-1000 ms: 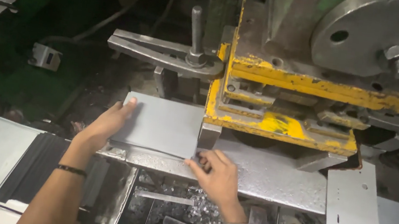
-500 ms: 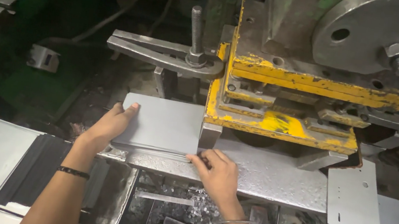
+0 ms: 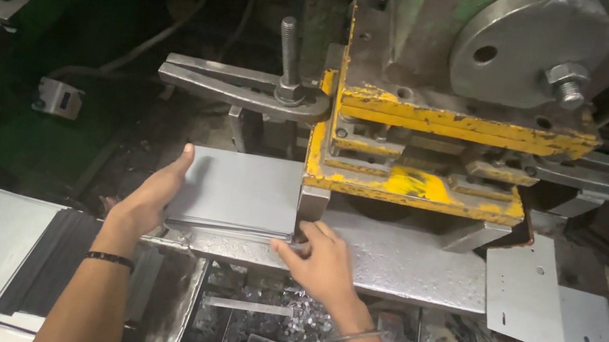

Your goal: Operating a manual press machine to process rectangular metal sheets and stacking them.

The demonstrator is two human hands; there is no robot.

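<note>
I'm watching 2 hands feeding a grey sheet (image 3: pixel 239 190) into the yellow press (image 3: pixel 412 185). The left hand (image 3: pixel 147 201) is lying open, palm flat against the sheet's left edge; the right hand (image 3: pixel 320 263) is pinching the near edge at the bed (image 3: pixel 402 266). The sheet is lying flat, its right end tucked at the die (fingers look close there). I'm judging that square seating matters most.

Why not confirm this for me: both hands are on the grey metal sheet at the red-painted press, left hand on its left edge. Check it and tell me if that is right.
Not quite. The head view shows the press painted yellow, not red. The rest holds: the left hand rests against the left edge of the grey metal sheet, and the right hand touches its near edge.
</note>
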